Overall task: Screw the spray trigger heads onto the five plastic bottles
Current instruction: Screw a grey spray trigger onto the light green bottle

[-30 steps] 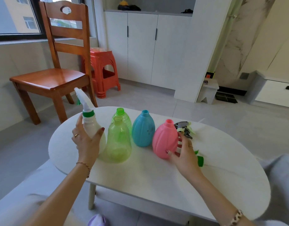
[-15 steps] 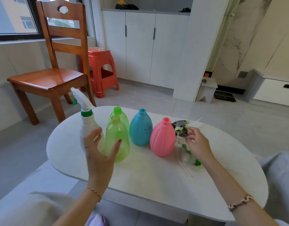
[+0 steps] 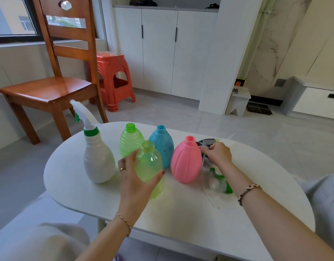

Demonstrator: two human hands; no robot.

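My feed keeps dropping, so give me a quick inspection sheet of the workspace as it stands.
Surface: white oval table, upright.
Job's things: white bottle has its trigger head on; near green bottle, far green bottle, blue bottle and pink bottle open-necked; loose trigger heads at right.
Clutter: nothing seen.
Grippers: left hand grips near green bottle; right hand on a trigger head.
Cables: nothing seen.
Surroundings: wooden chair, orange stool.

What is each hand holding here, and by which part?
Left hand grips the nearer green bottle around its belly. Right hand pinches a loose trigger head behind the pink bottle; the exact part is hidden.
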